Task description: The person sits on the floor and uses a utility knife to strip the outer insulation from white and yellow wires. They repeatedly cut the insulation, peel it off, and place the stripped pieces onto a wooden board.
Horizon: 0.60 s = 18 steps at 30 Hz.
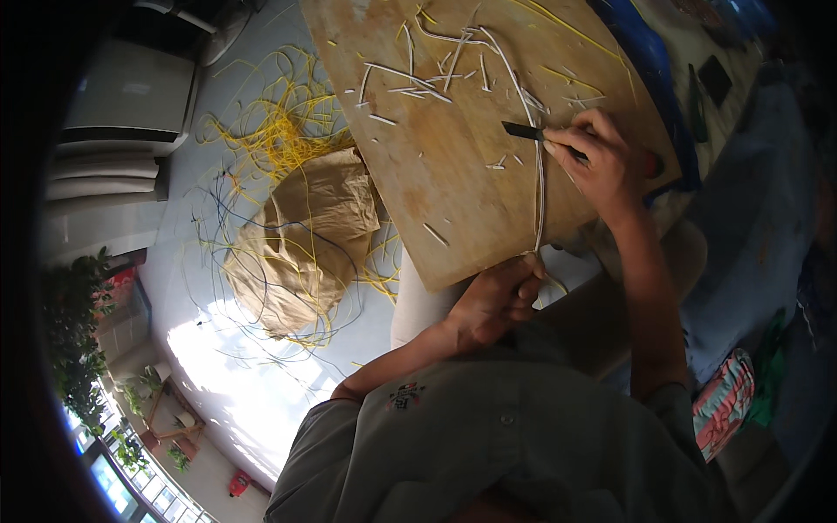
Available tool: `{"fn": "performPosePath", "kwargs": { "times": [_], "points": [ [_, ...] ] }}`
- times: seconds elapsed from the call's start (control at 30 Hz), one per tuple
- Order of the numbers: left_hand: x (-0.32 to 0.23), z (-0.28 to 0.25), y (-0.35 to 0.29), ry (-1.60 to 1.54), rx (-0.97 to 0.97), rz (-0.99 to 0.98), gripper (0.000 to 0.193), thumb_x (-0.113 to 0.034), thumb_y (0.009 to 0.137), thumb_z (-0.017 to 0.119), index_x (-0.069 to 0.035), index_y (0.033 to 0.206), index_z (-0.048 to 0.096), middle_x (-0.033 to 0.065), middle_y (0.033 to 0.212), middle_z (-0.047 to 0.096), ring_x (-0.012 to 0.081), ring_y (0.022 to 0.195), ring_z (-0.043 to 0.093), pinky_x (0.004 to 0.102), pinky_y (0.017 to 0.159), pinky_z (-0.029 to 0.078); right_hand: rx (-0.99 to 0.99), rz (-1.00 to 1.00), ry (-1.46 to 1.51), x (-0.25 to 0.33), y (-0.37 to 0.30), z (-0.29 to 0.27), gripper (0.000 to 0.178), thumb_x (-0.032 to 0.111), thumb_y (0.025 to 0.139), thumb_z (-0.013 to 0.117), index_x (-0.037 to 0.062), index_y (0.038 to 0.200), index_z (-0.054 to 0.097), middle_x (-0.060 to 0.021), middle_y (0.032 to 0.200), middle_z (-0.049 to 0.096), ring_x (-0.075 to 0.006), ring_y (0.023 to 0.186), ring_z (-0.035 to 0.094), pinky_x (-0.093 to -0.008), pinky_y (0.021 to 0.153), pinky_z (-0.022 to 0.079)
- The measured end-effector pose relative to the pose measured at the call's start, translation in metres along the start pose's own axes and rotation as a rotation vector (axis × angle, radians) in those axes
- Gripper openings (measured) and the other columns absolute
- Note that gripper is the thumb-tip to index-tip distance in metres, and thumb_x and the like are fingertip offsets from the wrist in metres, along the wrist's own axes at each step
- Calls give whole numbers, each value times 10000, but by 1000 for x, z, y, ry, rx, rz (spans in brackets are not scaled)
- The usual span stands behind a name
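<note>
A white cable [539, 205] runs down a wooden board [436, 174] toward me, curving at its far end. At the board's near edge, my left hand [501, 301] is closed with the cable pinched in its fingers. My right hand [597, 161] grips a dark-bladed knife [521, 131] whose blade points left and lies across the cable. The fingers hide most of the knife's handle. Strips of white sheath [410, 78] and short offcuts are scattered over the far part of the board.
Yellow wires [288, 131] lie tangled on the floor at left, beside a crumpled brown sack [305, 235] with thin wires over it. Yellow strands [571, 80] rest on the board's far right. Blue material [645, 61] borders its right edge. A red object [652, 164] shows behind my right hand.
</note>
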<state>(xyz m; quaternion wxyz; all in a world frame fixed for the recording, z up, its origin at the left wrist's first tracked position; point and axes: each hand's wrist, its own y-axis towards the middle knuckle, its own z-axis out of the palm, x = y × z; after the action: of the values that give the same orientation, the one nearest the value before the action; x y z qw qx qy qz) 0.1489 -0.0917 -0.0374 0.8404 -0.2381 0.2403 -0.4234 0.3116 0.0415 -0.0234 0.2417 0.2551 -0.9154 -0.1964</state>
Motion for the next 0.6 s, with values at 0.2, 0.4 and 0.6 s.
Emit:
{"fn": "performPosePath", "kwargs": {
  "times": [0.2,0.4,0.6],
  "points": [
    [1,-4,-7,-16,-1,-22,154,-217,891,451,-102,793,483,-39,581,367,39,462,260,183,402,196,126,-25,52,12,-15,-16,150,125,684,702,128,834,687,-32,779,522,-177,706,543,-288,606,439],
    [4,-6,-6,-8,-34,-40,175,-255,940,422,-108,865,479,-54,572,346,31,454,237,174,395,196,-34,105,158,4,-15,-16,112,169,688,701,159,799,683,5,750,517,-180,741,541,-304,637,450],
    [5,-9,-6,3,2,-42,179,-248,946,408,-104,868,480,-50,575,347,33,452,232,174,390,193,-16,80,48,1,-13,-5,119,180,697,696,167,815,682,11,758,512,-179,732,528,-312,649,449]
  ]
}}
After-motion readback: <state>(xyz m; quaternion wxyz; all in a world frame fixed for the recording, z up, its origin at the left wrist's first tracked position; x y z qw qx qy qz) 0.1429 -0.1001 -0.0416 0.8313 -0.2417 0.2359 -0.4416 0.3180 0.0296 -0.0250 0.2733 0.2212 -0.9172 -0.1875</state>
